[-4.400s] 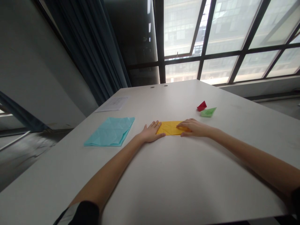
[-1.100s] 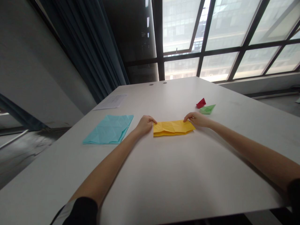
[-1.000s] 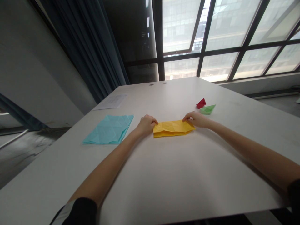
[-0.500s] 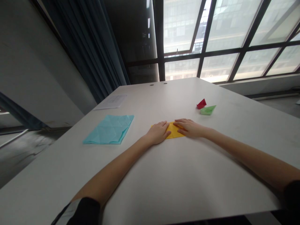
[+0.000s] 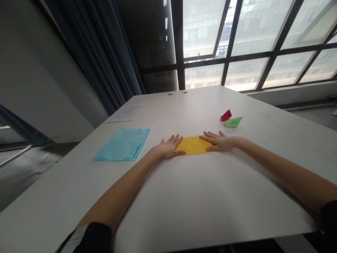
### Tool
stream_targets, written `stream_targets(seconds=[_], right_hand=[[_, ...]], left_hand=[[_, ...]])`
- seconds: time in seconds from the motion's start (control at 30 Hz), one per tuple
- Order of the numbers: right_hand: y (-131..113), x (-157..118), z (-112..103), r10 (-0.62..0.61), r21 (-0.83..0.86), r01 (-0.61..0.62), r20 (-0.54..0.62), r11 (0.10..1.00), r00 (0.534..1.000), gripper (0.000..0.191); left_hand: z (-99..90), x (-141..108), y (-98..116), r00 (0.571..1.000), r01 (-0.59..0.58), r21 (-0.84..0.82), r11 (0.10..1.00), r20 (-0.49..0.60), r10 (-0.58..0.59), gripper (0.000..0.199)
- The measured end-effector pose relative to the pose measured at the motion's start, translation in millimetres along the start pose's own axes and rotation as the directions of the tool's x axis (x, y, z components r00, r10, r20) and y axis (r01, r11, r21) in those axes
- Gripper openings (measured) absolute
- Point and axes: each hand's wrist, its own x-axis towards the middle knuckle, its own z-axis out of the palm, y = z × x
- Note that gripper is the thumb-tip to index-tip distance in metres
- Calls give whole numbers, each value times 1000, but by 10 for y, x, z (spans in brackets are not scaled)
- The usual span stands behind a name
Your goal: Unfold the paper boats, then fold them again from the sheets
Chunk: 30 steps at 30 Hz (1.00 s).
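A yellow paper strip (image 5: 194, 145) with crease lines lies flat on the white table (image 5: 168, 196). My left hand (image 5: 170, 146) rests with spread fingers on its left end. On the right end lies my right hand (image 5: 218, 141), also with fingers apart and palm down. Both hands press or touch the paper without gripping it, and the middle of the strip shows between them. The paper's two ends are partly hidden under the fingers.
Folded turquoise sheets (image 5: 123, 144) lie to the left, with a printed white page (image 5: 125, 113) behind them. A red folded paper piece (image 5: 226, 115) and a green one (image 5: 233, 122) sit beyond my right hand. Windows stand past the table.
My hands have moved apart, the left one leftward and the right one slightly rightward. Their fingers have spread, and more of the yellow paper shows between them.
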Motion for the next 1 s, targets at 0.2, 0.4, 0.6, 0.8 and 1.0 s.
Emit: stream_targets(seconds=[0.2, 0.4, 0.6, 0.8, 1.0], right_hand=[[177, -45, -96, 49, 1, -50, 60, 999, 997, 84], [187, -52, -104, 36, -43, -35, 18, 998, 999, 84], [-16, -56, -143, -151, -61, 143, -142, 988, 978, 86], [-197, -67, -170, -229, -5, 230, -123, 973, 966, 61], [-218, -52, -196, -291, -35, 288, -125, 957, 949, 27]], left_hand=[[-131, -32, -183, 992, 85, 42, 995, 89, -89, 97], [-116, -5, -284, 995, 75, 12, 997, 61, -76, 97], [-126, -10, -248, 994, 87, 11, 996, 62, -88, 96], [-139, -18, -222, 992, 99, 10, 995, 79, -99, 95], [-174, -22, -254, 994, 85, -44, 995, 74, -81, 89]])
